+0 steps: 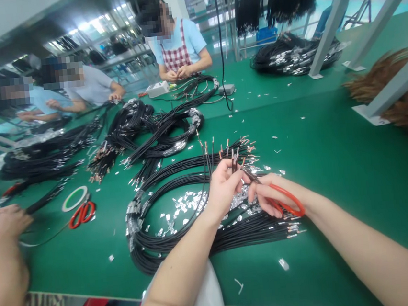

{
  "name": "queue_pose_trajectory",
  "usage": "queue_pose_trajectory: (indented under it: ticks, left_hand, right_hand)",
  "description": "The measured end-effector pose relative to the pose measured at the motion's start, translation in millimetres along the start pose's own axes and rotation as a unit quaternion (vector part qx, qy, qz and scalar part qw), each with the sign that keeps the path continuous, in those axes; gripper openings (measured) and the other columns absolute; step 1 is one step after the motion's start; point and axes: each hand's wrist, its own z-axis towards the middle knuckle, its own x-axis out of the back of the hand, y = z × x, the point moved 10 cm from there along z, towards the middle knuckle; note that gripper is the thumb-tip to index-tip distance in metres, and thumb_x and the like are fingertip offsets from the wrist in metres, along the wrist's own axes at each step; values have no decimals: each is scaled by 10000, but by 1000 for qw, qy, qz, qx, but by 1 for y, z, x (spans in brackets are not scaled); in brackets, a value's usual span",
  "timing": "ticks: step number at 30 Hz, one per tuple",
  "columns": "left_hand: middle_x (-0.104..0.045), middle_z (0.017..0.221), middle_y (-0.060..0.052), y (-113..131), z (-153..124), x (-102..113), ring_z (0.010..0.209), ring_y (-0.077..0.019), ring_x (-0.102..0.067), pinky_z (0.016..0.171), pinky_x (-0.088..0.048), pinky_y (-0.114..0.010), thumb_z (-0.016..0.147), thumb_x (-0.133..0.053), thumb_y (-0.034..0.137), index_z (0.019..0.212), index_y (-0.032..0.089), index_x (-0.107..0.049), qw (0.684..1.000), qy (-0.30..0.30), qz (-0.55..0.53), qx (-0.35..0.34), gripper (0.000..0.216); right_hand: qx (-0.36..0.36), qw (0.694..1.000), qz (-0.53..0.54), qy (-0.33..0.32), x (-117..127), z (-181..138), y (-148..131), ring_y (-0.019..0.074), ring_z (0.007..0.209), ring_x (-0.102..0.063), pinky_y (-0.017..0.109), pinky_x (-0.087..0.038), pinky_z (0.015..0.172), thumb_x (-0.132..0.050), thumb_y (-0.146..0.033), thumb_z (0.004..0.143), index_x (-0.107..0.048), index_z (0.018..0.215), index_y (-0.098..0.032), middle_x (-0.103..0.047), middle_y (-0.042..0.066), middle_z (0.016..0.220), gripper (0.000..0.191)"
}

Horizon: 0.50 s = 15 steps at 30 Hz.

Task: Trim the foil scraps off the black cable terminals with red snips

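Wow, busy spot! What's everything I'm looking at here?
Table: one, green, beneath the work
Cable coil: at least one, black, front middle
Other cable bundles: many, black, left and background
Brown bundle: one, brown, right edge
Foil scraps: many, silvery, mostly inside the coil
Loose scissors: one pair, red-handled, left of the coil
Tape roll: one, white and green, beside loose scissors
Small box: one, grey, far side
Hanging cord: one, black, upper middle
Posts: several, grey, mostly right
Bin: one, blue, background
Co-workers: three, pale tops, far side
Neighbour's arm: at least one, bare, left edge
Held scissors: one pair, red-handled, front middle
Left hand: one, bare, holding cable ends
Right hand: one, bare, on held scissors
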Motion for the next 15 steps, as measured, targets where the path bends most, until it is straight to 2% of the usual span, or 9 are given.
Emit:
queue_pose_trajectory:
  ticks: [6, 9, 15]
  left_hand:
    - [-602, 581, 35, 5, -1, 6, 415, -38, -398, 406, -298, -165, 734, -592, 202, 789, 177, -476, 998, 32, 37, -33, 131]
    - [-601, 582, 28, 6, -1, 6, 416, -40, -395, 404, -294, -168, 767, -593, 266, 790, 175, -487, 998, 31, 44, -43, 142]
    - [-580, 592, 33, 11, -5, 9, 425, -48, -384, 411, -289, -177, 832, -525, 328, 778, 187, -475, 991, 63, 96, -70, 159]
  right_hand:
    - [18, 999, 42, -24, -7, -3, -9, 69, 260, -452, 155, -367, 285, -501, -614, 780, -597, 793, -123, -570, -24, 394, 500]
    - [21, 998, 51, -29, -9, -4, -12, 73, 259, -458, 155, -365, 280, -513, -627, 765, -603, 796, -121, -573, -21, 393, 515]
    - [12, 996, 88, -14, -14, -3, -10, 76, 256, -455, 151, -351, 274, -507, -621, 772, -609, 796, -121, -568, -18, 383, 511]
